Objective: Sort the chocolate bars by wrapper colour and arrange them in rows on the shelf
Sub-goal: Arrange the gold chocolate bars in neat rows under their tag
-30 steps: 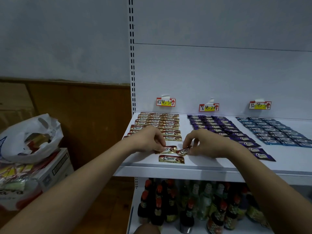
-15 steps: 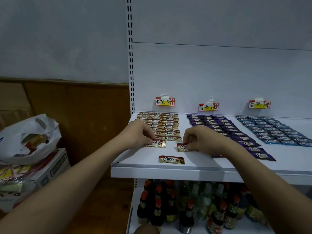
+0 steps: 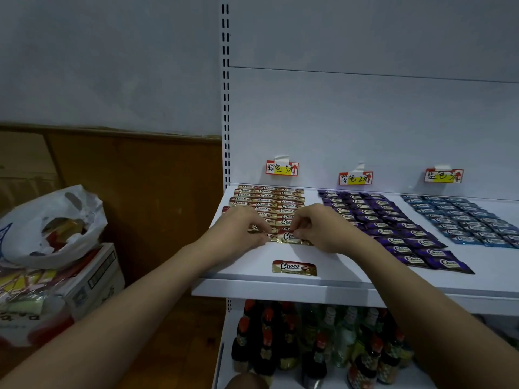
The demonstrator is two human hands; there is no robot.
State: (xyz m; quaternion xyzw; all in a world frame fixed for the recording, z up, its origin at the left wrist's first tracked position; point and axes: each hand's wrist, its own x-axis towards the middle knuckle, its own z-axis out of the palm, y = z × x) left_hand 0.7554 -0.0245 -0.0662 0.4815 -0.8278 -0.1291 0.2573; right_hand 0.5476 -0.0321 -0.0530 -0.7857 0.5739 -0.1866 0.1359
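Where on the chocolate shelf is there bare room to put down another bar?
Bare shelf runs along the front edge, around the lone brown bar, and in the strip between brown rows and purple rows. Behind both hands it is crowded.

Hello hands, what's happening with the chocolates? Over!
Left hand and right hand each pinch a brown bar at the brown rows' front. One loose brown bar waits. Nothing blocking.
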